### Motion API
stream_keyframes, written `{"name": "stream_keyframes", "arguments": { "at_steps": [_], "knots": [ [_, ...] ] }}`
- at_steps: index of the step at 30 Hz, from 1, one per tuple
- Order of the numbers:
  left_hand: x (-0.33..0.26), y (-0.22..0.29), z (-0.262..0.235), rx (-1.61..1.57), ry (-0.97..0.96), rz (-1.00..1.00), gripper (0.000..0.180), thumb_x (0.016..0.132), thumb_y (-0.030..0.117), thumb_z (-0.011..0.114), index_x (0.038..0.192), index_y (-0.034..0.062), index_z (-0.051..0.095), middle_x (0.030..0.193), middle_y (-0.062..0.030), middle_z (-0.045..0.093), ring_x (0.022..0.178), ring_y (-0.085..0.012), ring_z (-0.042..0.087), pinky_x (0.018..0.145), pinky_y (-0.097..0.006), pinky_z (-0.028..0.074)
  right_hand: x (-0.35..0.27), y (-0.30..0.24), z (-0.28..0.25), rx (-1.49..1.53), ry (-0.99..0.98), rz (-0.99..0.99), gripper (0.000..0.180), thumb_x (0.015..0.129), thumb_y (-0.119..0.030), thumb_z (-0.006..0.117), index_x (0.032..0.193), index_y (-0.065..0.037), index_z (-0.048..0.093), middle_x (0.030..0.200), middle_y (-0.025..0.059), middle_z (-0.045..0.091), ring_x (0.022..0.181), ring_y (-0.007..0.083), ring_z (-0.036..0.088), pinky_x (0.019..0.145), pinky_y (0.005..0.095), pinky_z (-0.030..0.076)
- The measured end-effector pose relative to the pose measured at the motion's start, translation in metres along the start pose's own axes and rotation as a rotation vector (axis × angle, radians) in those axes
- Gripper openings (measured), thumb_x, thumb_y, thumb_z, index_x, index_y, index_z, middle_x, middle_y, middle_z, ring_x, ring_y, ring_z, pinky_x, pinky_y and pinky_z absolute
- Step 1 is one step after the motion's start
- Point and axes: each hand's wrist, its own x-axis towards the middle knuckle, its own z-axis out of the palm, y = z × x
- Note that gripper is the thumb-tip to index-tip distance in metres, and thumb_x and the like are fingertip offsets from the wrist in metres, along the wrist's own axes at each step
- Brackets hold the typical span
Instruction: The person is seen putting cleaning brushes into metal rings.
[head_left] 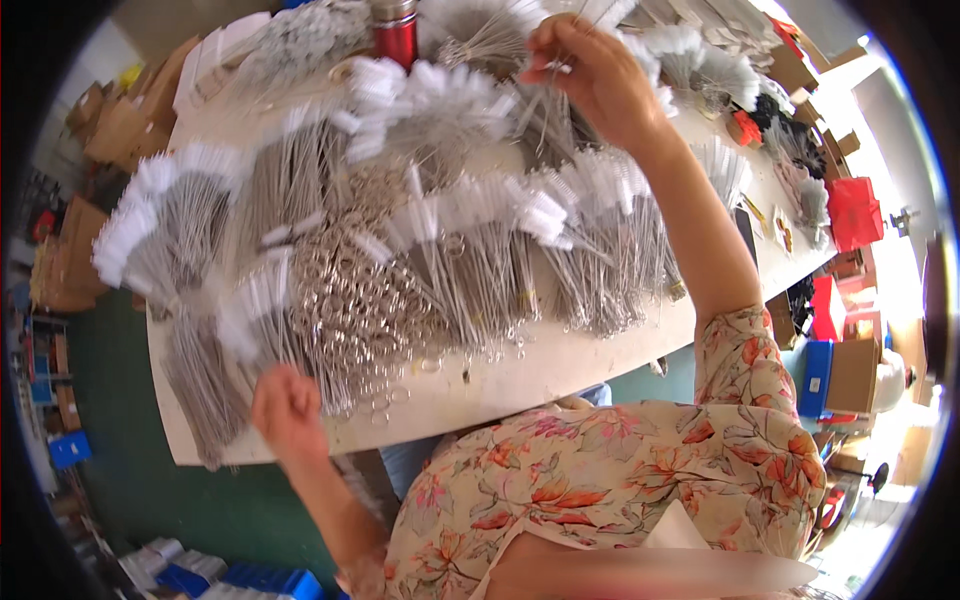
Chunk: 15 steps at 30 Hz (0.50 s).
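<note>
My left hand [288, 405] is curled closed at the table's near left edge, beside wire-handled brushes with white bristles [265, 290]. A blurred white bristle head [237, 335] shows just above its fingers; what they grip is hidden. Over the far side of the table, my right hand [590, 80] is raised with fingers pinched together. A small pale bit shows at its fingertips, too small to name, and thin wire stems [535, 115] stand just below. Between my hands lies a heap of shiny metal rings [355, 300], with more brushes in bundles [470, 270] to its right.
The pale table [560, 365] carries further brush bundles [190, 220] on the left and along the back. A red metal flask [395, 35] stands at the far edge. Cardboard boxes [140, 115] are stacked at left; a red bag [853, 213] is at right.
</note>
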Motion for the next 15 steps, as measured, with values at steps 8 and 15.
{"name": "stream_keyframes", "arguments": {
  "at_steps": [8, 15],
  "knots": [
    [0.024, -0.04, 0.125, 0.622, -0.379, 0.334, 0.022, 0.083, -0.001, 0.055, 0.105, 0.0013, 0.056, 0.08, -0.0072, 0.052, 0.054, -0.0121, 0.053, 0.046, -0.025, 0.044, -0.093, 0.048, 0.145, 0.268, -0.229, 0.398, 0.018, 0.091, -0.012, 0.047, 0.107, -0.004, 0.052, 0.103, 0.0061, 0.053, 0.095, 0.0163, 0.053, 0.077, 0.0337, 0.046],
    [-0.005, -0.037, 0.1, 0.507, -0.16, 0.717, 0.014, 0.082, -0.007, 0.054, 0.094, -0.0009, 0.052, 0.105, -0.0136, 0.046, 0.088, -0.0207, 0.057, 0.076, -0.028, 0.051, -0.137, 0.075, 0.137, -0.094, 0.028, -0.026, 0.027, 0.088, -0.019, 0.056, 0.109, -0.002, 0.059, 0.117, 0.01, 0.051, 0.111, 0.0178, 0.047, 0.092, 0.0303, 0.04]
  ]
}}
